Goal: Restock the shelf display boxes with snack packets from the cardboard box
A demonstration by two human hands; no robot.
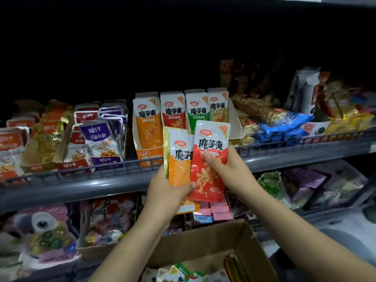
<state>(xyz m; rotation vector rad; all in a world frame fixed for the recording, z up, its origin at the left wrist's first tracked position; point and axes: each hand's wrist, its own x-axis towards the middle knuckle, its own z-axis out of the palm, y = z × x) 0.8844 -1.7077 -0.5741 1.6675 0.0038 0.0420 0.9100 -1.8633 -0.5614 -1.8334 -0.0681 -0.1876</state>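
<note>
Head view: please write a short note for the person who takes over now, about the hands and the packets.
Left hand grips a stack of packets, orange packet in front. Right hand pinches the red packet beside it. The display boxes on the upper shelf hold orange, red, green and yellow rows. The cardboard box below holds more packets. Left to do: place the held packets, then empty the box.

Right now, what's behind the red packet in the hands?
Behind the red packet, the left hand holds an orange packet, with a yellow-edged one behind that. The right hand pinches the red one. How many packets are in the stack is hidden.
</note>
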